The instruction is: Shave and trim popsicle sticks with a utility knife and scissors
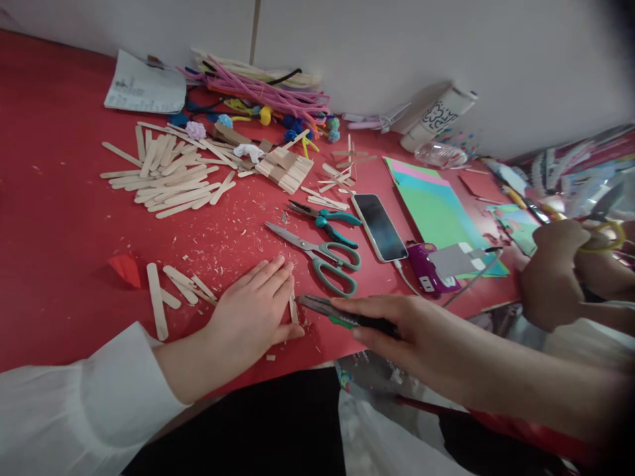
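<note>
My left hand point(255, 301) lies flat on the red table with its fingers stretched out together and its thumb apart. A short piece of craft stick point(293, 311) shows beside its fingertips and thumb, partly hidden by the hand. My right hand point(401, 324) is wrapped round a utility knife point(342, 315) with a black and green handle, its tip pointing left towards that piece. Grey-handled scissors point(317, 254) lie just beyond both hands, with teal-handled pliers point(330, 221) behind them. Several loose craft sticks point(157, 301) rest left of my left hand.
A heap of craft sticks point(169, 172) and pipe cleaners point(268, 89) lie towards the wall. A phone point(380, 227), a purple box point(427, 268) and coloured paper sheets point(436, 205) lie right of the scissors. At far right, another person's hands point(558, 271) hold yellow-handled scissors point(606, 235). Wood shavings litter the table point(74, 231).
</note>
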The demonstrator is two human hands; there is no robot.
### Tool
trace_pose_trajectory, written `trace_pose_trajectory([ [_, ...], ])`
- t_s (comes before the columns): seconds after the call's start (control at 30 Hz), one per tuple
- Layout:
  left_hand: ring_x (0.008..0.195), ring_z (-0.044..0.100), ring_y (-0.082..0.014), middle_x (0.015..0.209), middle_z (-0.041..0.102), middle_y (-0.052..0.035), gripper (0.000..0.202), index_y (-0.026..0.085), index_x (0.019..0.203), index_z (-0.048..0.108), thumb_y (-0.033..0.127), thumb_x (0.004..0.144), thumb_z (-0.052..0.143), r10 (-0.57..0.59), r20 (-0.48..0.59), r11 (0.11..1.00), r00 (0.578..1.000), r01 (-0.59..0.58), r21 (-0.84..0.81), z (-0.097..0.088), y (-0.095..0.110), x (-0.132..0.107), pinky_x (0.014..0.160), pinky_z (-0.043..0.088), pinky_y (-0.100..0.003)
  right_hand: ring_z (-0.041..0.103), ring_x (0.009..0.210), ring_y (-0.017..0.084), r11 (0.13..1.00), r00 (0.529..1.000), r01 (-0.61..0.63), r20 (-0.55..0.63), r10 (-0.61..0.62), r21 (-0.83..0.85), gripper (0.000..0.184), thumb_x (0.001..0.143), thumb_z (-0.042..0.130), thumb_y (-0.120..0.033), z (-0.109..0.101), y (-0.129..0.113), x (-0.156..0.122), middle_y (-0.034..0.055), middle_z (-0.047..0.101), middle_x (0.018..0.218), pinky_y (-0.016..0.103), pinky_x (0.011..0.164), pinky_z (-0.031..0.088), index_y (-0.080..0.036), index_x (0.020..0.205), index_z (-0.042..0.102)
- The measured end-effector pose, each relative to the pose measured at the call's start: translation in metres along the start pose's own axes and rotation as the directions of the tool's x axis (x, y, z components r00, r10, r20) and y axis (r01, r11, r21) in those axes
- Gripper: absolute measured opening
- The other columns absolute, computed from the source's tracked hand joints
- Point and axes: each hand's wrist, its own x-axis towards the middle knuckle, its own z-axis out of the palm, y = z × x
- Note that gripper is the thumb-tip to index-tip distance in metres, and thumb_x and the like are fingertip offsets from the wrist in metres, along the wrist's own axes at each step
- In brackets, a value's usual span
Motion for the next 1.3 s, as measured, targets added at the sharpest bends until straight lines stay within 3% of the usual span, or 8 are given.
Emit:
trace_pose_trajectory([
  [0.17, 0.126, 0.052, -0.0311, 0.131, 0.059, -0.0203, 0.071, 0.000, 0.117, 0.063, 0.059, 0.078, 0.065, 0.012, -0.002, 0.999, 1.000, -0.012, 0.044, -0.004, 0.001, 0.001, 0.105, 0.043, -0.039, 0.025, 0.033, 0.006, 0.914, 0.994, -0.109, 0.043, 0.100, 0.391, 0.035, 0.087, 0.055, -0.024, 0.013, 0.013, -0.004, -0.0095, 0.038, 0.044, 0.016, 0.027, 0.017, -0.027, 0.119, 0.068],
  [0.3, 0.126, 0.053, -0.0312, 0.130, 0.060, -0.0193, 0.071, 0.001, 0.117, 0.064, 0.060, 0.078, 0.064, 0.012, 0.007, 0.999, 1.000, -0.013, 0.042, -0.005, 0.001, 0.002, 0.105, 0.044, -0.040, 0.027, 0.033, 0.007, 0.837, 0.977, -0.212, 0.092, 0.192, 0.504, 0.034, 0.090, 0.054, -0.033, 0.021, 0.025, -0.009, -0.0098, 0.033, 0.044, 0.016, 0.028, 0.020, -0.026, 0.120, 0.067],
  [0.4, 0.126, 0.052, -0.0304, 0.132, 0.059, -0.0182, 0.069, 0.003, 0.118, 0.063, 0.060, 0.079, 0.063, 0.010, 0.011, 0.999, 1.000, -0.010, 0.044, -0.005, 0.001, 0.001, 0.104, 0.044, -0.039, 0.044, 0.039, 0.009, 0.929, 0.985, -0.148, -0.034, 0.169, 0.339, 0.037, 0.092, 0.052, -0.037, 0.020, 0.029, -0.016, -0.0050, 0.053, 0.053, 0.018, 0.034, 0.034, -0.026, 0.125, 0.063],
  [0.5, 0.126, 0.052, -0.0309, 0.133, 0.058, -0.0175, 0.070, 0.003, 0.119, 0.063, 0.058, 0.076, 0.067, -0.004, -0.011, 0.999, 1.000, 0.004, 0.035, -0.005, 0.001, 0.000, 0.104, 0.045, -0.040, 0.061, 0.057, 0.013, 1.000, 0.991, 0.023, -0.134, -0.023, -0.004, 0.038, 0.093, 0.049, -0.026, 0.016, 0.029, -0.022, 0.0011, 0.066, 0.078, 0.024, 0.051, 0.050, -0.030, 0.130, 0.059],
  [0.77, 0.127, 0.050, -0.0327, 0.131, 0.060, -0.0181, 0.071, 0.003, 0.120, 0.063, 0.064, 0.084, 0.054, 0.004, -0.013, 0.999, 1.000, -0.004, 0.040, -0.006, 0.001, -0.004, 0.106, 0.043, -0.043, 0.068, 0.059, 0.015, 0.881, 0.941, 0.194, -0.171, -0.291, -0.431, 0.037, 0.096, 0.039, -0.018, 0.014, 0.029, -0.020, 0.0067, 0.069, 0.090, 0.026, 0.049, 0.053, -0.022, 0.128, 0.058],
  [1.0, 0.132, 0.044, -0.0358, 0.139, 0.049, -0.0236, 0.086, 0.000, 0.127, 0.057, 0.072, 0.083, 0.043, 0.037, 0.017, 0.999, 0.999, -0.038, 0.023, -0.020, -0.010, -0.009, 0.106, 0.041, -0.046, 0.070, 0.062, 0.015, 0.834, 0.904, 0.190, -0.239, -0.354, -0.518, 0.034, 0.098, 0.039, -0.019, 0.008, 0.030, -0.019, 0.0075, 0.070, 0.091, 0.025, 0.046, 0.052, -0.019, 0.127, 0.058],
  [1.13, 0.133, 0.043, -0.0354, 0.142, 0.048, -0.0192, 0.077, 0.014, 0.132, 0.055, 0.071, 0.080, 0.052, 0.166, 0.163, 0.983, 0.973, -0.151, -0.102, -0.023, -0.014, -0.013, 0.107, 0.038, -0.048, 0.070, 0.061, 0.014, 0.852, 0.916, 0.188, -0.225, -0.331, -0.488, 0.034, 0.099, 0.038, -0.020, 0.007, 0.031, -0.024, 0.0065, 0.070, 0.091, 0.024, 0.046, 0.052, -0.019, 0.127, 0.057],
  [1.3, 0.140, 0.030, -0.0380, 0.154, 0.030, -0.0172, 0.100, 0.027, 0.143, 0.042, 0.082, 0.060, 0.058, 0.160, 0.210, 0.976, 0.965, -0.123, -0.180, -0.012, -0.012, -0.018, 0.110, 0.033, -0.051, 0.069, 0.057, 0.014, 0.853, 0.915, 0.197, -0.223, -0.337, -0.483, 0.034, 0.100, 0.036, -0.022, 0.010, 0.035, -0.025, 0.0070, 0.071, 0.089, 0.024, 0.042, 0.051, -0.018, 0.126, 0.058],
])
